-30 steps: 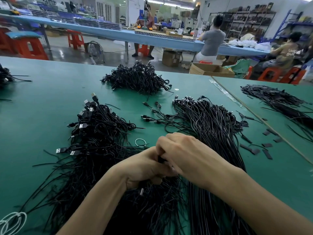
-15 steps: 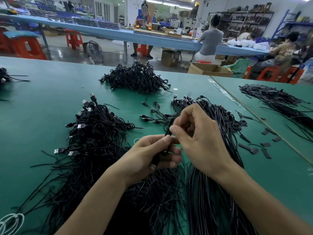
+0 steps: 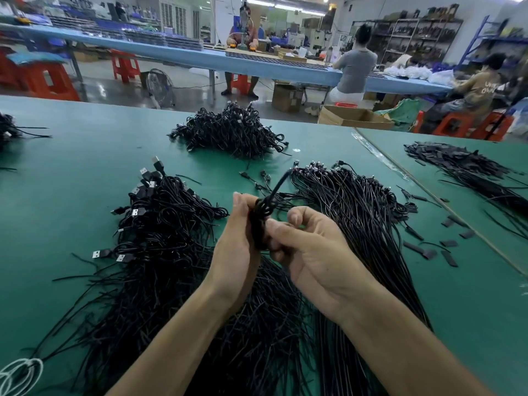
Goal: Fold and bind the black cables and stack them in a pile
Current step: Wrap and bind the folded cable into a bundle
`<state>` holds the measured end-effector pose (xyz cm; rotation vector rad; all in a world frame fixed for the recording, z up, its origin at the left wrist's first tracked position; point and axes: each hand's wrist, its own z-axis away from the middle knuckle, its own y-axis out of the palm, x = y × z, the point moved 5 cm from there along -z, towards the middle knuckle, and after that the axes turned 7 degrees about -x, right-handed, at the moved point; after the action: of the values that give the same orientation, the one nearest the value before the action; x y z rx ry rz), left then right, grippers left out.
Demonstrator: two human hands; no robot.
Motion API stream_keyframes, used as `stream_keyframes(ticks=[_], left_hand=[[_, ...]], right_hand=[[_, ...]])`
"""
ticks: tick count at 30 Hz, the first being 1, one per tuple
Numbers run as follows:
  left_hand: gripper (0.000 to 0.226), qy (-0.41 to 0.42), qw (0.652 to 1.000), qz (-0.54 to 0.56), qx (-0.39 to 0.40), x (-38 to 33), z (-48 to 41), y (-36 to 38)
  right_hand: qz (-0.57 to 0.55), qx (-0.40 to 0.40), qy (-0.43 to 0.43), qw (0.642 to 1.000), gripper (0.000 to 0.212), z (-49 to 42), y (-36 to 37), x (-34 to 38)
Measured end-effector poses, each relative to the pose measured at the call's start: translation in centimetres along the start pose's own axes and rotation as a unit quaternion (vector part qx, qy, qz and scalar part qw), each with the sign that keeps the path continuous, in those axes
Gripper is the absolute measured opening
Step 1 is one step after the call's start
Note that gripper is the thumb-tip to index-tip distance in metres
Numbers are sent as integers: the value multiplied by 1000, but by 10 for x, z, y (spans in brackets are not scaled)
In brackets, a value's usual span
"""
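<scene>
left hand (image 3: 237,252) is wrapped round the folded cable (image 3: 260,224), fingers curled on it, holding it upright above the table between the 2 heaps. right hand (image 3: 311,252) pinches the same bundle from the other side, thumb against it. can't tell if there's a tie in that pinch. 1 tail end (image 3: 278,185) sticks up and away from the top of the fold.

handling, my read: thin, light, limp cable, springy enough to unfold if the grip slackens. jacket looks smooth, so the loops may slide. hold at the waist of the fold with all loops under 1 grip and bind there, not at the plug.

room: loose heap with usb plugs (image 3: 163,221) sits just left of the hands and the straight sheaf (image 3: 354,212) just right. both run under the forearms, so strands could snag. bare green table (image 3: 71,161) far left. bound pile (image 3: 228,132) is well ahead, near the far edge. seam strip (image 3: 428,192) is on the right, with short black strips (image 3: 423,250) beside it.
</scene>
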<state>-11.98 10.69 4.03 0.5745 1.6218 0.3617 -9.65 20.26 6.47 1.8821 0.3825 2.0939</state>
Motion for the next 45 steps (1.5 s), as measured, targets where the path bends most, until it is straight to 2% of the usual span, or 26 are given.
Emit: stream_keyframes(ticks=[4,7,9,10,12,16,18,20,25,27,29,31,33,36,38,40,42,45], left_hand=[[25,29,1000,-2,1,-4,-5,-5],[15,91,988,-120,-25,-9,-7,-14],[40,120,954,-263,-81,-11,-7,-23],[51,124,942,-294,-107,-12,-7,-27],[62,93,953,-269,-105,-10,-10,-29],[69,-67,983,-162,-45,3,-10,-24],[67,-126,985,-115,-18,6,-8,-22],[59,-143,987,-78,1,5,-7,-20],[61,-60,991,-121,-8,0,-7,-21],[63,-25,989,-143,-12,-1,-8,-22],[50,39,978,-205,-6,-4,-7,-19],[32,131,948,-288,-13,-7,-5,-16],[23,216,906,-360,-44,-10,0,-14],[26,318,838,-440,-54,-13,5,-9],[27,354,811,-466,-27,-11,7,-5],[22,342,824,-451,22,-8,8,-1],[28,310,852,-420,49,-6,9,1],[22,272,875,-400,13,-6,7,0]], right_hand=[[-19,10,25,999,36,-2,0,-8],[-38,20,-6,999,33,-5,-6,-1],[-33,23,-43,998,31,-7,-13,7],[-28,23,-60,998,32,-9,-16,10],[-4,22,-91,996,35,-12,-22,13],[104,10,-173,979,37,-15,-26,16],[143,18,-206,968,39,-15,-26,17],[194,27,-226,954,42,-14,-25,17],[315,13,-243,917,41,-9,-30,22],[334,14,-234,913,41,-9,-32,23],[340,4,-223,914,42,-11,-34,22],[326,-7,-206,923,40,-14,-36,19],[286,-22,-182,941,38,-18,-39,15],[219,-41,-145,964,36,-22,-45,9],[172,-52,-132,975,35,-23,-48,11],[125,-59,-137,981,34,-25,-52,16],[122,-59,-154,979,33,-24,-53,21],[193,-50,-200,959,33,-19,-49,22]])
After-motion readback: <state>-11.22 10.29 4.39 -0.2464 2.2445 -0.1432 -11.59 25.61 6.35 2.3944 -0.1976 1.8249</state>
